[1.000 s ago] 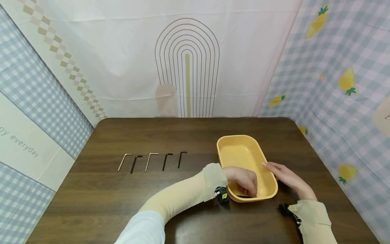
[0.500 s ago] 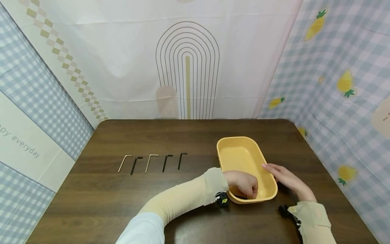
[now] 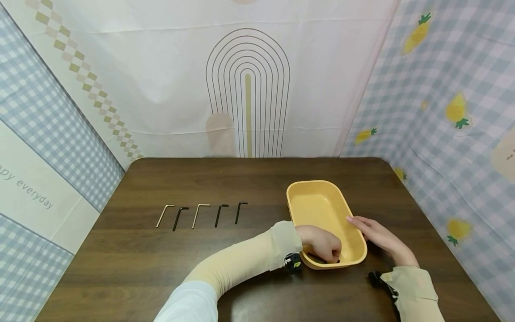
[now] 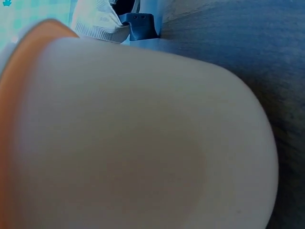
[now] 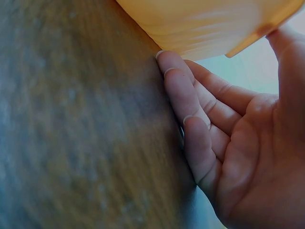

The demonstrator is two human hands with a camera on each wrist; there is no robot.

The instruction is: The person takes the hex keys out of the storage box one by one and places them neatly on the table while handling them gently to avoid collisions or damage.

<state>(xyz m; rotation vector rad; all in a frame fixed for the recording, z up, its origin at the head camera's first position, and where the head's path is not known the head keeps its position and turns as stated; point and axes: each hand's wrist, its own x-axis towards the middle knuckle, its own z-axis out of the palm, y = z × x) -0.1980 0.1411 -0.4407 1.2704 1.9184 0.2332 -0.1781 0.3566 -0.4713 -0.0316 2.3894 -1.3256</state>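
My left hand [image 3: 322,243] reaches down inside a yellow plastic bin [image 3: 315,205], at its near end. Its fingers bend downward and their tips are hidden. A dark thing [image 3: 318,258] shows beneath them against the bin floor, too covered to make out; whether they grip it I cannot tell. My right hand [image 3: 378,233] holds the bin's right side, the thumb over the rim. In the right wrist view, the fingers [image 5: 181,93] bend loosely by the bin's outer wall [image 5: 200,28], low along the tabletop. The left wrist view is mostly filled by the bin's pale outer wall [image 4: 143,129].
Several L-shaped hex keys lie in a row on the left of the dark wooden table [image 3: 132,268]: brass-coloured ones [image 3: 164,216] alternate with black ones [image 3: 179,218] along part of it. Patterned cloth [image 3: 314,80] hangs behind and beside the table.
The left hand has shifted slightly within the near end of the bin, and the dark thing beneath shows differently. The right hand and the hex keys on the table stay in place.
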